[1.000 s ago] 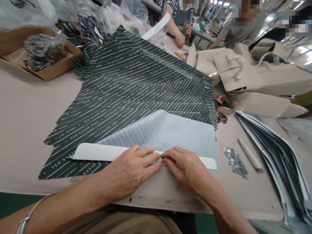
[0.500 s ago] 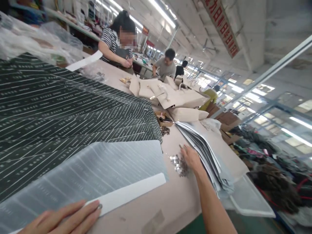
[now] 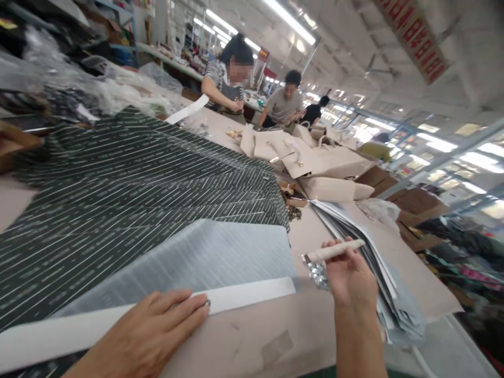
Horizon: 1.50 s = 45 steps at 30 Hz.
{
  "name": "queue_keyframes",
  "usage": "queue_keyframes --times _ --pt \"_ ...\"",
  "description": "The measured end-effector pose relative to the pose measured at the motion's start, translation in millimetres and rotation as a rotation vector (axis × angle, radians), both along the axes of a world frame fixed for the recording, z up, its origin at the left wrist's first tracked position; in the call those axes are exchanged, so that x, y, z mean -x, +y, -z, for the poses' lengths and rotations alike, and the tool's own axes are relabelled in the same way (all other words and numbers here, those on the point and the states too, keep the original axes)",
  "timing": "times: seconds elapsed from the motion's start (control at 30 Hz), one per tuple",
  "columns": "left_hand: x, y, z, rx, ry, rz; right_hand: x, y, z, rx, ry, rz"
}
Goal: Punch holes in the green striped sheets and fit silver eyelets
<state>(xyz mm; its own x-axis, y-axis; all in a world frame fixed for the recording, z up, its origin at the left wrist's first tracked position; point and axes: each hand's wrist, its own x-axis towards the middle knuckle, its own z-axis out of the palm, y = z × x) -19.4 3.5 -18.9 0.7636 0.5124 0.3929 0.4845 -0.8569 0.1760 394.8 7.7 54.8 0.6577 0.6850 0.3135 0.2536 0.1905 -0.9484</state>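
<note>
My left hand (image 3: 153,325) lies with fingers stretched out on a long white strip (image 3: 252,291), which runs along the near edge of a translucent grey-blue sheet (image 3: 232,247). A small round metal piece (image 3: 208,303) sits on the strip at my fingertips. On the right, my right hand (image 3: 350,273) is closed around a white, pen-like tool (image 3: 334,251) with a wrapped-looking handle, its dark tip pointing left. Just below that tip is a pile of small shiny metal pieces (image 3: 318,275), partly hidden by the hand. Under the sheet spreads dark striped fabric (image 3: 189,184) with printed lettering.
A fanned stack of sheets (image 3: 354,226) lies right of my hand. Beyond are a small open box (image 3: 291,194), dark metal pieces (image 3: 294,212) and heaped cream bags (image 3: 315,157). Co-workers (image 3: 232,73) are at the far side. Clear plastic (image 3: 118,89) lies back left.
The view has swung left, so the scene sits further right. My right hand has turned palm-up over the metal pile, showing the white tool in it. My left hand stays on the strip.
</note>
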Motion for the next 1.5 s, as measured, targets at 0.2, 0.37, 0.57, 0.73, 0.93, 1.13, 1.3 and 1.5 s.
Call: queue_keyframes --times 0.2,0.37,0.57,0.73,0.93,1.13,1.3,1.5 --pt "-6.8 -1.6 -24.2 0.101 0.004 0.04 133.4 -9.0 1.4 -0.062 0.799 -0.368" --pt "-6.2 -2.5 -24.3 0.094 0.024 0.045 174.8 -6.6 20.7 -0.035 0.742 -0.414" --pt "-7.0 -1.5 -23.7 0.092 0.026 0.044 181.3 -4.9 31.1 -0.069 0.744 -0.352" --pt "-8.1 -2.2 -20.3 0.069 0.043 0.03 188.4 -8.1 30.6 -0.124 0.789 -0.296" --pt "-7.0 -3.1 -25.0 0.113 0.057 0.044 209.7 -15.6 17.4 -0.193 0.624 -0.39" --pt "-6.9 -1.1 -30.1 0.144 0.046 0.049 220.3 -17.3 9.3 -0.212 0.467 -0.568" --pt "-7.2 -0.5 -30.0 0.127 0.056 0.049 206.2 -13.0 13.7 -0.209 0.563 -0.484" --pt "-6.8 -0.6 -30.3 0.15 0.053 0.056 212.2 -14.9 10.2 -0.18 0.474 -0.543"
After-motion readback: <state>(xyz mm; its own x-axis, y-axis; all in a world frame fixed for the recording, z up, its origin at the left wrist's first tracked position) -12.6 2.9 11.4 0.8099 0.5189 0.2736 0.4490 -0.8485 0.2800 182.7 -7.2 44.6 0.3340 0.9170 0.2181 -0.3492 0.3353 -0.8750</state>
